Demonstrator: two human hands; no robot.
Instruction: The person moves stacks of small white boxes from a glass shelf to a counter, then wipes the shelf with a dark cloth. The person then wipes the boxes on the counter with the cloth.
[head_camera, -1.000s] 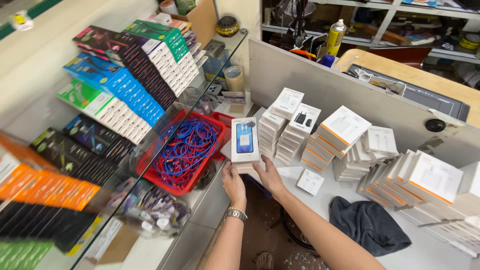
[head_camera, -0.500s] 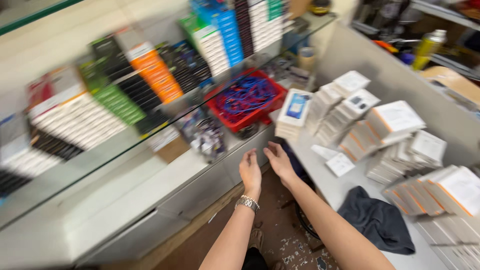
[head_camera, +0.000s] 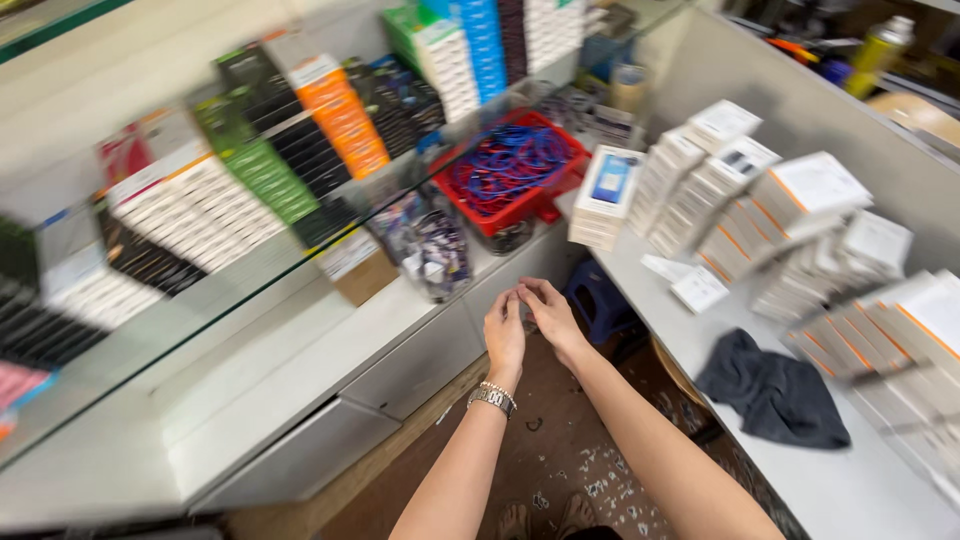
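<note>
Near the counter's front edge, left hand (head_camera: 505, 335) and right hand (head_camera: 548, 316) meet empty, fingers loosely curled, nearest the bagged cables (head_camera: 430, 250), which look light, soft and slippery, best pinched at the bag's top.

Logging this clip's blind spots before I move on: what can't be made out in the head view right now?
- Left hand and right hand: fingertips meet; anything pinched between them is too small to tell.
- Rows of coloured boxes behind the glass counter: motion blur smears them.
- Stacks of white boxes on the grey table: blurred, cut off by the right edge.
- Red basket of blue cables: seen through reflective glass, count unclear.
</note>
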